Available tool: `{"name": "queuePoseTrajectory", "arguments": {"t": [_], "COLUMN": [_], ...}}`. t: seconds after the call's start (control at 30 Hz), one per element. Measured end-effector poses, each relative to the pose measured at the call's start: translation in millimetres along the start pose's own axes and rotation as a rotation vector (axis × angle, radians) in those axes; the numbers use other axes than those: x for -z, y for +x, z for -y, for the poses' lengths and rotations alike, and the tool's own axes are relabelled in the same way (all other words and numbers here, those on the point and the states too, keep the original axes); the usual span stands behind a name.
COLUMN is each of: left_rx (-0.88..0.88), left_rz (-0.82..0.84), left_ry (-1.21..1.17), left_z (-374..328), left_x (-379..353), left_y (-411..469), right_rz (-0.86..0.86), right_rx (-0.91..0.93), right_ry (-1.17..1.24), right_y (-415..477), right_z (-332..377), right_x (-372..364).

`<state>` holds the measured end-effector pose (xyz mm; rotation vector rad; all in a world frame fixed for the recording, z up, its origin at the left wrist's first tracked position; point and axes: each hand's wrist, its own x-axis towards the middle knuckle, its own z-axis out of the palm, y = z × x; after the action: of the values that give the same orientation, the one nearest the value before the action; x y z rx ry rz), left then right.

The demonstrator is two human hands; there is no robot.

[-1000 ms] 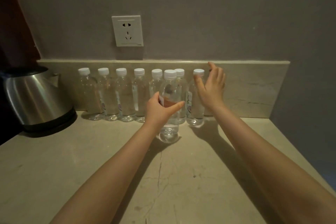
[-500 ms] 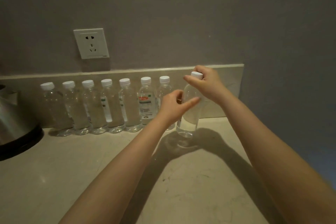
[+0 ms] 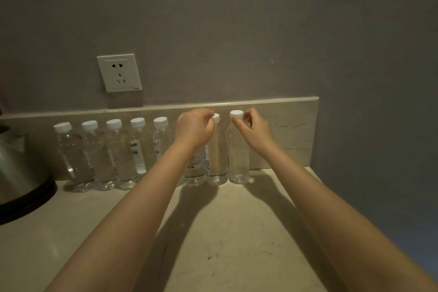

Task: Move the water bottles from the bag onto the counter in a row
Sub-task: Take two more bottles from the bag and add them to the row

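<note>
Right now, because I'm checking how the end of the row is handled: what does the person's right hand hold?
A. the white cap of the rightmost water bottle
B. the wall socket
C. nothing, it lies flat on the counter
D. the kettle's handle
A: the right hand pinches the white cap of the rightmost water bottle, which stands upright on the counter. The left hand pinches the top of the next bottle.

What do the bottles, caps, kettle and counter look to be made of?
Bottles: clear plastic, probably; see-through walls with water visible inside.
Caps: opaque white plastic by the look, matte.
Kettle: brushed metal, likely stainless steel; soft streaky sheen.
Counter: polished stone or a stone-look surface, beige with dark veins and faint glare; cannot tell which.
</note>
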<state>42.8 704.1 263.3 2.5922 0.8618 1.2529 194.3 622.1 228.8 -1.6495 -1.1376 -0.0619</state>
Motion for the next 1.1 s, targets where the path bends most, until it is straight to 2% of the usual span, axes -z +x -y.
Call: {"name": "queuePoseTrajectory", "arguments": {"t": [0.1, 0.2, 0.3, 0.37, 0.5, 1.1], "left_rx": [-0.004, -0.049, -0.083, -0.077, -0.069, -0.108], "left_rz": [-0.008, 0.025, 0.171, 0.272, 0.289, 0.194], "left_ry": [-0.048, 0.013, 0.196, 0.271, 0.246, 0.284], "left_z": [8.1, 10.2, 10.1, 10.3, 12.6, 24.1], "left_x": [-1.2, -2.2, -0.9, 0.1, 0.3, 7.0], "left_y": [-2.3, 2.5, 10.9, 15.3, 18.1, 12.2], "right_rz": [0.033, 0.137, 0.344, 0.433, 0.374, 0.361], "right_rx": [-0.074, -0.174, -0.299, -0.314, -0.190, -0.204], "right_ry": [0.094, 0.105, 0.064, -0.039, -0.253, -0.286], "right_y": [-14.6, -32.4, -47.5, -51.9, -52.3, -55.7], "right_z": [-16.2, -33.5, -48.8, -55.2, -55.6, -42.3], "right_x": [-5.0, -4.4, -0.3, -1.9, -8.7, -21.8]}}
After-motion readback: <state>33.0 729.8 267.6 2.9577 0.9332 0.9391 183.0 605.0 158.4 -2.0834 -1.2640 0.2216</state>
